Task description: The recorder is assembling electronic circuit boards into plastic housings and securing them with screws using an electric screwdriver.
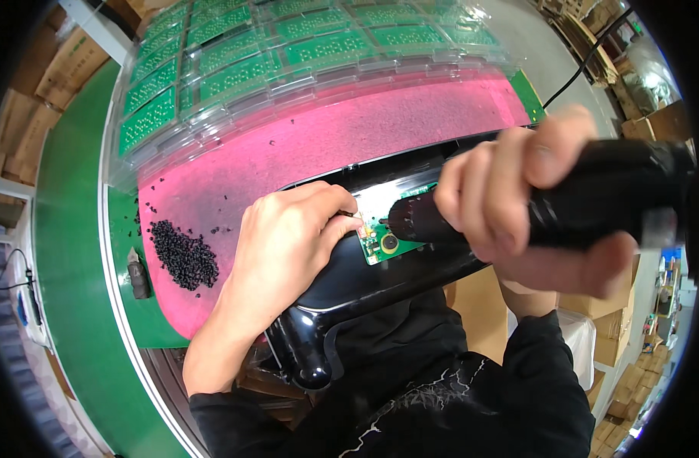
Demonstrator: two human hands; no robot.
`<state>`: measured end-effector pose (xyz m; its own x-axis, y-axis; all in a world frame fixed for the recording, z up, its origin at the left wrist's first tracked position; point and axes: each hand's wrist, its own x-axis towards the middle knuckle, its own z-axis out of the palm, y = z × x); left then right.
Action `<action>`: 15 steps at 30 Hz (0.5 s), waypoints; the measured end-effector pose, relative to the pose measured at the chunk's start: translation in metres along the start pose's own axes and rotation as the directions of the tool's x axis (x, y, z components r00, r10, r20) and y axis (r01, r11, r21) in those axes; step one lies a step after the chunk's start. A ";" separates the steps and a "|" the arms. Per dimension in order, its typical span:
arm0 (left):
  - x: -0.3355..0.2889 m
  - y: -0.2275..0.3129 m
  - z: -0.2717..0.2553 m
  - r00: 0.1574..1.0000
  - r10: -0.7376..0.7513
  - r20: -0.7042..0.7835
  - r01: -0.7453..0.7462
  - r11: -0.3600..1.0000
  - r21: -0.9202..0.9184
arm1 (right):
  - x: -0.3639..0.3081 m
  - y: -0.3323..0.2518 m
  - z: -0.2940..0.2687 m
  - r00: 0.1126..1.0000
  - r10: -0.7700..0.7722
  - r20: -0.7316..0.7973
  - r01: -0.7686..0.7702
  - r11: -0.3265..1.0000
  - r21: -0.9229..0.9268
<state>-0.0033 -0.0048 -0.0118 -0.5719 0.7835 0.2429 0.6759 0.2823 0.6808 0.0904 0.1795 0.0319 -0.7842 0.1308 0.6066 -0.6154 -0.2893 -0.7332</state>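
My right hand (517,198) is wrapped round a black power screwdriver (609,191), which lies almost level, its nose pointing left. The nose is over a green circuit board (378,248), which sits in a long glossy black plastic housing (349,286) in front of me. My left hand (288,240) is closed in a pinch at the board's left edge, beside the driver's tip. A small dark bit shows between thumb and forefinger, too small to name. The screwdriver and my right hand hide the board's right part.
A pink mat (288,160) lies under the housing on a green table (75,252). At left is a heap of small black screws (183,256), with a small dark tool (138,275) beside it. Clear plastic trays of green circuit boards (235,80) stand behind; cardboard boxes (613,328) are at right.
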 end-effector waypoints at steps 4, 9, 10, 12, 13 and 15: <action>-0.002 0.001 0.001 0.998 -0.029 -0.055 0.029 1.000 -0.002 | -0.001 -0.004 0.005 0.977 0.187 -0.106 -0.206 0.957 -0.206; -0.001 0.002 0.000 0.997 -0.019 -0.077 0.022 0.999 0.047 | 0.007 0.013 0.001 0.975 0.221 -0.018 -0.221 0.964 -0.149; -0.002 0.002 0.001 0.996 -0.025 -0.081 0.029 0.999 0.045 | 0.008 0.015 0.004 0.974 0.226 -0.014 -0.225 0.960 -0.165; -0.004 0.001 0.002 0.993 -0.015 -0.118 0.026 0.995 0.092 | 0.010 0.019 0.010 0.972 0.234 -0.005 -0.231 0.953 -0.199; -0.004 0.002 0.001 0.992 -0.020 -0.123 0.031 0.995 0.091 | 0.010 0.019 0.013 0.971 0.238 0.001 -0.232 0.948 -0.216; -0.002 0.003 -0.002 0.995 -0.033 -0.098 0.038 0.998 0.057 | 0.016 0.014 0.012 0.923 0.375 0.082 -0.346 0.905 -0.246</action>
<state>-0.0008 -0.0071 -0.0084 -0.6364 0.7161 0.2867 0.6787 0.3433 0.6493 0.0699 0.1665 0.0354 -0.9484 -0.0657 0.3102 -0.3054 -0.0745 -0.9493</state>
